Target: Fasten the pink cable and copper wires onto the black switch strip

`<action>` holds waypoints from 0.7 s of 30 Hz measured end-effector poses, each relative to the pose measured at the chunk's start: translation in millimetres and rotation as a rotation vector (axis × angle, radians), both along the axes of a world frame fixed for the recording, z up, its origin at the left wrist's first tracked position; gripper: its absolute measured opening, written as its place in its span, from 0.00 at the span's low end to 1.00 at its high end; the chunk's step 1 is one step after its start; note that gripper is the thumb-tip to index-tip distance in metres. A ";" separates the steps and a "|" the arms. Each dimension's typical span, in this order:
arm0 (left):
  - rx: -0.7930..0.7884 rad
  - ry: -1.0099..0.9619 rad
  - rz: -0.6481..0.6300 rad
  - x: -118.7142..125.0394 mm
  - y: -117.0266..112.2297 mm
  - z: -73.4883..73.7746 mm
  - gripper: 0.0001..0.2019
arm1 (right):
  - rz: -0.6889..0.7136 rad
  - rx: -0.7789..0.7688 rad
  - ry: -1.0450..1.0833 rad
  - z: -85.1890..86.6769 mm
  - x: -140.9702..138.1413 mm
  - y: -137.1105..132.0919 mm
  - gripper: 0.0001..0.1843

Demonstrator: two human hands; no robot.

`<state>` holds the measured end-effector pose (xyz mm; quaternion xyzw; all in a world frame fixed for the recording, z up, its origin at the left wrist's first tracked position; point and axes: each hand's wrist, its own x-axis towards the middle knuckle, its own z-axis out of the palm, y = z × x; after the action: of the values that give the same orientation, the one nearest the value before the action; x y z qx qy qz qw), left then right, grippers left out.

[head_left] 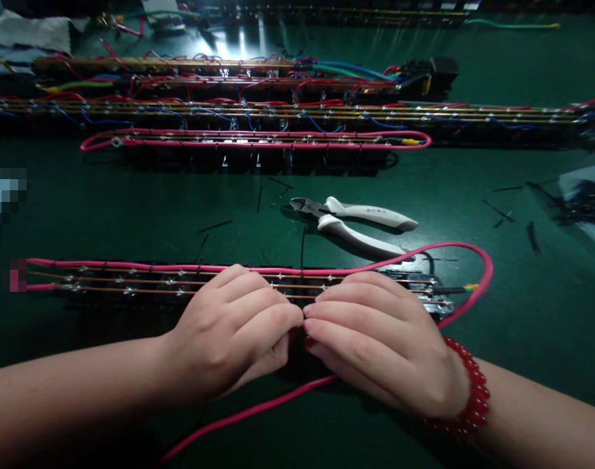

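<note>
A long black strip (112,286) with copper bars and solder points lies across the green mat in front of me. A pink wire (483,273) runs along its top edge, loops round the right end and passes back under my hands. My left hand (232,335) and my right hand (375,339) meet fingertip to fingertip at the strip's near edge, fingers curled and pressed together. What they pinch is hidden. A thin black tie (302,251) sticks up from the strip just above my fingers. A red bead bracelet (468,387) is on my right wrist.
White-handled cutters (360,225) lie just behind the strip. Several finished strips with red, blue and pink wires (258,137) are lined up further back. Cut black tie ends (502,215) are scattered on the mat. A clear plastic bag (588,202) sits at the right edge.
</note>
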<state>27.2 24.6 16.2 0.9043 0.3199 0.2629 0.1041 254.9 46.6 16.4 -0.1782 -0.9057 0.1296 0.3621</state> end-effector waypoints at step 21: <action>0.096 0.174 0.189 1.2 -1.9 -2.0 0.17 | 0.080 -0.105 -0.065 14.7 7.5 -9.6 0.08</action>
<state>28.4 22.7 14.2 0.8935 0.3983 0.2072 0.0076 262.4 37.0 31.1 -0.1647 -0.9153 0.1856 0.3173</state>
